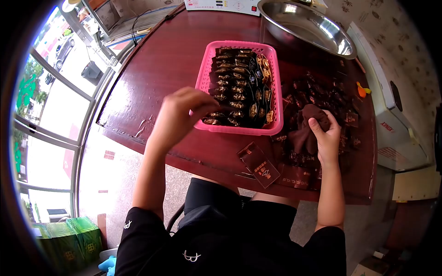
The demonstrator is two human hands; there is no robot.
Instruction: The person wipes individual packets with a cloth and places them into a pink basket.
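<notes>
A pink plastic basket (pixel 201 83) stands on the table, filled with rows of small dark packets (pixel 237 89) with gold print. Over its near left edge is my left hand (pixel 188 108), its fingers closed together at the packets. What sits between those fingertips is too dark to make out. On the right, my right hand (pixel 328 138) grips a bunched brown cloth (pixel 304 133), thumb on top. Beneath and around the cloth lie many loose dark packets (pixel 317 92). One flat brown packet (pixel 259 165) with gold lettering rests near the table's front edge.
A large steel basin (pixel 308 27) sits at the table's back right, beside a white machine (pixel 223 5) with a control panel. Small orange and yellow objects (pixel 363 89) lie near the right edge. A white appliance (pixel 391 124) stands against the right side. Green boxes (pixel 69 241) are on the floor left.
</notes>
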